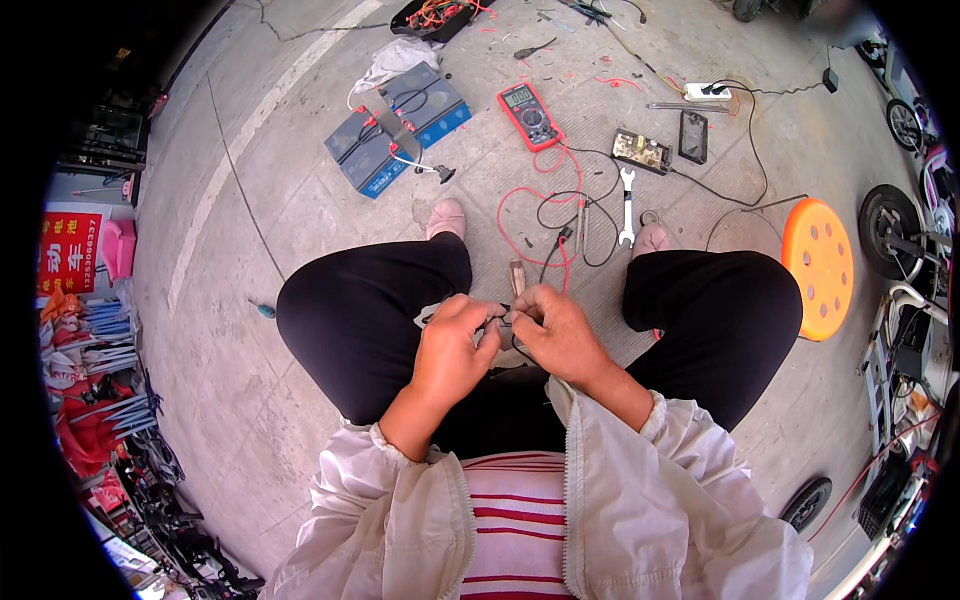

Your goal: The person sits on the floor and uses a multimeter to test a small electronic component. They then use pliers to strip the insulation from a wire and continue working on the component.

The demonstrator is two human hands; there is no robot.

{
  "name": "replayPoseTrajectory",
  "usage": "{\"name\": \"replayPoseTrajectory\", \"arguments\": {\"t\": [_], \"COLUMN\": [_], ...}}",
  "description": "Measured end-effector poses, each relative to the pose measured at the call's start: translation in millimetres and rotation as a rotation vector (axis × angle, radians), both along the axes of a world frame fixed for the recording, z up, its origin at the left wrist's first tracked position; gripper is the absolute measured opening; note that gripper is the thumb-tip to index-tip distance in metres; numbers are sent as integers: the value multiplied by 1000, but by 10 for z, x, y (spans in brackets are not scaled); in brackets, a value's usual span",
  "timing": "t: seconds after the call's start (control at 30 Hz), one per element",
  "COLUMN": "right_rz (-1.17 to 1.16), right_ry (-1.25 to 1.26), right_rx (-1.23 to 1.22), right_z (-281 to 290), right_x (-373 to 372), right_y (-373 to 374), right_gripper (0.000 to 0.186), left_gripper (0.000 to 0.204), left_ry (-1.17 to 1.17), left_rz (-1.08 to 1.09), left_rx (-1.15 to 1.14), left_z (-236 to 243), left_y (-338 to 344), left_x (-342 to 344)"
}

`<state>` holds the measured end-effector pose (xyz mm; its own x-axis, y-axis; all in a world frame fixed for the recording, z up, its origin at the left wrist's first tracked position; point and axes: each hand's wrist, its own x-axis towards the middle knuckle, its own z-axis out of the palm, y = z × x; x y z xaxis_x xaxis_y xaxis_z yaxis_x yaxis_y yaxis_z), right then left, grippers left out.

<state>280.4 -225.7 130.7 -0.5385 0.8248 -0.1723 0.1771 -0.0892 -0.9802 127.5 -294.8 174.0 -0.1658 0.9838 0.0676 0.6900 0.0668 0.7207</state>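
Both of my hands meet over my lap, fingers pinched close together. Between the fingertips runs a thin black cable (515, 347), one part of it hanging below my right hand. My left hand (452, 346) grips it from the left with thumb and fingers. My right hand (562, 337) pinches it from the other side. The exact point where the fingers grip is partly hidden. Just beyond the hands lies a tool with a wooden handle (517, 277). A dark plug (565, 233) on a black lead rests on the floor ahead.
A red multimeter (531, 116) with leads, blue-sided batteries (365, 150), an exposed circuit board (641, 151), a black casing (692, 137) and a spanner (627, 207) lie ahead. A white power strip (708, 91) is farther off. On the right stands an orange stool (818, 240).
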Motion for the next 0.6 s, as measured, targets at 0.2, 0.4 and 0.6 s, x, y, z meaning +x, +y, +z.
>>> {"name": "replayPoseTrajectory", "arguments": {"t": [0.2, 0.4, 0.6], "right_rz": [48, 66, 87], "right_ry": [-27, -48, -64], "right_rx": [34, 253, 332], "right_z": [28, 39, 12], "right_x": [-14, -14, -17], "right_y": [-34, -7, 11], "right_gripper": [12, 14, 16], "left_gripper": [19, 16, 11], "left_ry": [-46, -17, 23], "left_rz": [13, -35, -70], "left_rx": [-86, -98, -76], "left_z": [9, -23, -13], "left_y": [1, 14, 36], "left_x": [-7, -22, -72]}}
